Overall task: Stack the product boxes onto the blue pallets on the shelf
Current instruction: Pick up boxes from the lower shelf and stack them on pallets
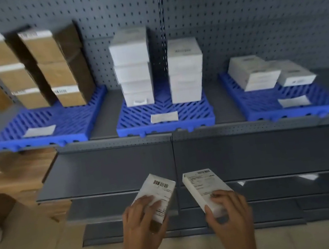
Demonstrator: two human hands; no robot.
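Note:
My left hand (pixel 140 221) grips a white labelled box (pixel 158 191) low in the view, below the shelf. Beside it my right hand (pixel 228 210) grips a second white box (pixel 202 184) with a barcode label. Three blue pallets sit on the grey shelf above. The left pallet (pixel 61 127) carries two stacks of brown cartons (pixel 52 66). Two stacks of white boxes (pixel 133 69) stand on the middle pallet (pixel 165 122). On the right pallet (pixel 297 102) lie white boxes (pixel 256 74) in a low pile.
Each pallet has a white paper label (pixel 164 117) near its front edge. A grey pegboard wall (pixel 248 5) backs the shelf. Lower grey shelves (pixel 110 170) jut out under it. Wooden furniture and cardboard (pixel 10 168) stand at the left.

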